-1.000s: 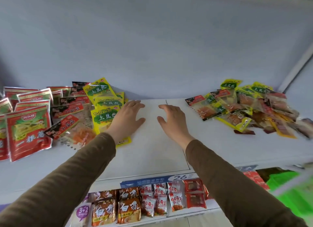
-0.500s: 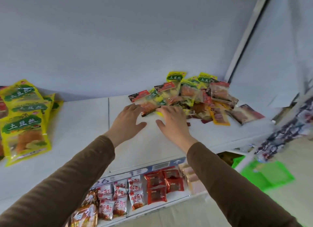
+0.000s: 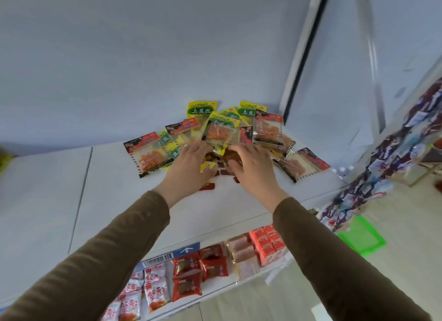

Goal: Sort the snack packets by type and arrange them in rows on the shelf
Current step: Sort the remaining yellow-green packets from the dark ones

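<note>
Snack pile: a loose heap of mixed snack packets (image 3: pixel 222 138) lies on the white shelf (image 3: pixel 119 189), toward its back right corner, near the grey back wall (image 3: pixel 143 57).
Yellow packets: several yellow-and-green packets (image 3: pixel 201 108) sit at the rear of the heap, overlapping one another; one (image 3: pixel 218 131) is tilted on top of the middle.
Red-topped packets: clear packets with red headers lie at the edges; one (image 3: pixel 147 154) at the left front, one (image 3: pixel 266 129) at the right rear, one (image 3: pixel 300 164) at the right front, apart from the middle of the heap.
Small dark packets: a few small dark-red pieces (image 3: pixel 207 186) lie at the front of the heap, partly under the hands.
Left hand: the left hand (image 3: pixel 189 170) rests palm down on the front of the heap, fingers spread and fairly straight, gripping nothing that can be seen.
Right hand: the right hand (image 3: pixel 251 167) lies just beside it, fingers curved down over a brownish packet (image 3: pixel 230 156); whether it grips the packet I cannot tell.
Sleeves: both arms wear brown sleeves (image 3: pixel 107 253).
Lower shelf: below, rows of red and white packets (image 3: pixel 186 277) and small red boxes (image 3: pixel 267 244) stand in order.
Floor: a green tray (image 3: pixel 361 237) lies at the right.
</note>
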{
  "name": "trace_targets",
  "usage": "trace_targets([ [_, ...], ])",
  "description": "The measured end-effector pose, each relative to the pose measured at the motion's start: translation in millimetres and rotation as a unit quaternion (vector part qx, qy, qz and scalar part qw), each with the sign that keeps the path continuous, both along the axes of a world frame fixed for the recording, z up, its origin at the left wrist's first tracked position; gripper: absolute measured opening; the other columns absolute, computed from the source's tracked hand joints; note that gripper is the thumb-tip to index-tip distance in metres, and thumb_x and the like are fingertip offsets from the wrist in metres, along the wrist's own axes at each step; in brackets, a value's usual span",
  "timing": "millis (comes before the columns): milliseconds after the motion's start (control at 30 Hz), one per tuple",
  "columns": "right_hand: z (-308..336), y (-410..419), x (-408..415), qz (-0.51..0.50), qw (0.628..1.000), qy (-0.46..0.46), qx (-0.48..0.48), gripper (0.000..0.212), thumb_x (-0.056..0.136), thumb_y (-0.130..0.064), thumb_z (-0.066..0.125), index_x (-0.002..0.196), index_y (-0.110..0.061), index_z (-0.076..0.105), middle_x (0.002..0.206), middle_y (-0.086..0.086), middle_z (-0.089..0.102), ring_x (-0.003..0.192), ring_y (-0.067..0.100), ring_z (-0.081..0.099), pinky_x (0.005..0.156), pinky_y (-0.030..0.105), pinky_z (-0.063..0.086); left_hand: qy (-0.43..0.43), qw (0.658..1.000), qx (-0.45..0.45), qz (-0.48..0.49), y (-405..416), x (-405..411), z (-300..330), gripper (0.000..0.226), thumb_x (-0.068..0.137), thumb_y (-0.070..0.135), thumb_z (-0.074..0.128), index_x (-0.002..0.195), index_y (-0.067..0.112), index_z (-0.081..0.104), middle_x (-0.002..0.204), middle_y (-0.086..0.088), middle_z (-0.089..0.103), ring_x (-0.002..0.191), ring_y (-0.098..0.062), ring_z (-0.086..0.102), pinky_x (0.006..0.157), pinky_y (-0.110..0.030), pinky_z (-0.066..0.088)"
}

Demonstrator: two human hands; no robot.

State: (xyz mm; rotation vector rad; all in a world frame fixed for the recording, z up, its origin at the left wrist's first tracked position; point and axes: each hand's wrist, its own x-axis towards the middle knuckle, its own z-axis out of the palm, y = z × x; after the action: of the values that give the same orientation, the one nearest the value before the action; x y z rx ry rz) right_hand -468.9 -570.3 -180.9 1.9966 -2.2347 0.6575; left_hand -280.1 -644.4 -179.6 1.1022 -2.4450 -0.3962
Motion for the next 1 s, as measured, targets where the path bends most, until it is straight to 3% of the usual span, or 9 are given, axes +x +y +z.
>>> trace_targets([
  [233,1.5,-0.7,-80.4,-0.086,0.996,-0.017,0.025,0.048,0.103,-0.036,0.047,0.148,-0.021,0.04,0.152,0.007,0.046,0.144,0.033,0.034,0.114,0.053,0.035,-0.001,1.0,0.021,-0.018,-7.7,-65.0,-1.4,0.062,0.097,0.038,0.066,0.152,0.023,0.043,0.155,-0.004,0.044,0.147,-0.026,0.03,0.12,-0.042,0.025],
  [433,-3.7,-6.7,-174.6,-0.17,0.982,-0.031,0.073,0.049,0.103,-0.029,0.047,0.149,-0.015,0.038,0.149,0.011,0.048,0.134,0.037,0.04,0.103,0.047,0.04,-0.003,1.0,0.015,-0.019,-9.5,-127.2,-4.4,0.059,0.097,0.034,0.063,0.152,0.021,0.043,0.152,-0.003,0.045,0.145,-0.027,0.031,0.118,-0.039,0.026],
  [667,-25.4,-15.1,-245.0,-0.185,0.956,-0.048,0.223,0.073,0.095,-0.05,0.056,0.153,-0.019,0.022,0.14,0.013,0.049,0.124,0.041,0.051,0.098,0.048,0.044,-0.007,0.999,0.031,0.01,-15.6,-203.7,-4.8,0.062,0.099,0.037,0.061,0.155,0.021,0.038,0.158,-0.003,0.039,0.15,-0.023,0.025,0.121,-0.042,0.022],
  [800,-38.0,-19.9,-257.7,-0.172,0.958,-0.114,0.198,0.063,0.092,-0.048,0.062,0.141,-0.018,0.036,0.117,0.01,0.066,0.109,0.035,0.063,0.075,0.035,0.043,-0.013,0.999,0.034,0.024,-17.5,-226.5,-8.8,0.061,0.099,0.037,0.061,0.154,0.021,0.039,0.159,-0.003,0.039,0.15,-0.023,0.024,0.122,-0.039,0.022],
  [1000,-39.8,-21.5,-257.0,-0.179,0.974,-0.081,0.113,0.052,0.093,-0.03,0.067,0.139,-0.022,0.044,0.115,0.007,0.064,0.106,0.03,0.059,0.074,0.035,0.045,-0.002,1.0,0.017,0.012,-19.3,-237.4,-16.1,0.054,0.099,0.036,0.062,0.148,0.021,0.047,0.156,-0.001,0.044,0.147,-0.022,0.029,0.119,-0.036,0.024],
])
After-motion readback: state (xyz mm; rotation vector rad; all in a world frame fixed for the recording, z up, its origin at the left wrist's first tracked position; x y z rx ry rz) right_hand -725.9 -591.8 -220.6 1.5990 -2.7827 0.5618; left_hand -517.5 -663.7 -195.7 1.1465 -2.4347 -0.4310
